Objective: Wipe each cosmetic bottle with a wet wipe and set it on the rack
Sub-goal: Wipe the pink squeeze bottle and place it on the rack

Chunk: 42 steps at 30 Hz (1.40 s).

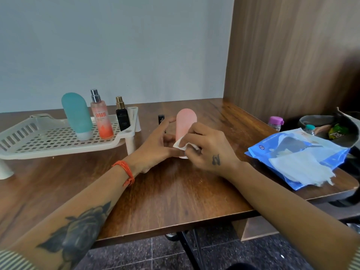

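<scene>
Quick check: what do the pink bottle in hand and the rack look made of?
Pink bottle: likely silicone or soft plastic; matte, even colour, rounded top, no glare. Rack: seemingly moulded plastic, cream, slightly glossy, with a perforated grid floor and slotted walls.

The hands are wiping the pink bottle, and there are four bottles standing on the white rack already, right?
Not four: the head view shows three on the white rack: the teal bottle, the peach spray bottle and the small black bottle. The rest is right: both hands are wiping the pink bottle with a wipe.
</scene>
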Tool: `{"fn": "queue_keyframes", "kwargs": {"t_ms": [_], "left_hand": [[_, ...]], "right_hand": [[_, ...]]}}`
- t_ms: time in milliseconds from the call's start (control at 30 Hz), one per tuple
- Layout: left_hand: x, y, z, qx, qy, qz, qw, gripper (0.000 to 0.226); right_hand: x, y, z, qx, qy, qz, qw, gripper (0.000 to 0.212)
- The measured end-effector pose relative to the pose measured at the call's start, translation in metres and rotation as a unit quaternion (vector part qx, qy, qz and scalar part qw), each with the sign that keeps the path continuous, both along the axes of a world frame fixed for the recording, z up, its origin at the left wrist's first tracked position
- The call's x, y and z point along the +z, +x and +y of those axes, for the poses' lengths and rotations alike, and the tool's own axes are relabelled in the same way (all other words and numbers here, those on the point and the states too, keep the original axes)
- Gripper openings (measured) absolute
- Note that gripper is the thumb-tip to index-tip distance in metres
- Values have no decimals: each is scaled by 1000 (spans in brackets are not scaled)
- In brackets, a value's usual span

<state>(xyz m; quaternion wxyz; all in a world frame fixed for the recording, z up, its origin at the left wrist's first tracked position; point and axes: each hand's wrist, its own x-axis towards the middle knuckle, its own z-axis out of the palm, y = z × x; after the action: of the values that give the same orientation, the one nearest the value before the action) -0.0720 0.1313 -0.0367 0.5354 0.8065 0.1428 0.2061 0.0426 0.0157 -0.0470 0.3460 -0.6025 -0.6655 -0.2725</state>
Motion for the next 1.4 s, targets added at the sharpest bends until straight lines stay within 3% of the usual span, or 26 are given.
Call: {"fn": "queue_keyframes", "kwargs": {"t_ms": [233,433,633,733,867,967,1100,1267,1400], "left_hand": [[1,-1,0,12,-12,7,1000,85],[1,-1,0,16,5,16,1000,81],[0,-2,1,-2,3,18,1000,80],[0,-1,1,-4,-5,13,1000,80],[0,-3,3,-1,-11,9,1000,80],[0,-3,3,-2,-13,2,1000,77],[-1,-2,1,-15,-5,1,1000,77],[-3,-2,-1,-19,-15,-26,999,81],[-4,-3,-2,-24,-10,-21,999,89]], "right_hand": [[-3,13,1,-61,44,91,993,8],[-2,6,-5,-8,-16,119,993,9],[5,15,5,-75,146,145,976,14],[4,14,1,-52,86,204,974,4],[1,10,-8,-15,-88,258,962,15],[3,9,-4,-32,-16,219,975,5],[6,15,4,-79,124,188,971,12],[-4,9,0,-34,64,62,995,10],[-2,6,-1,-7,47,49,998,17]]}}
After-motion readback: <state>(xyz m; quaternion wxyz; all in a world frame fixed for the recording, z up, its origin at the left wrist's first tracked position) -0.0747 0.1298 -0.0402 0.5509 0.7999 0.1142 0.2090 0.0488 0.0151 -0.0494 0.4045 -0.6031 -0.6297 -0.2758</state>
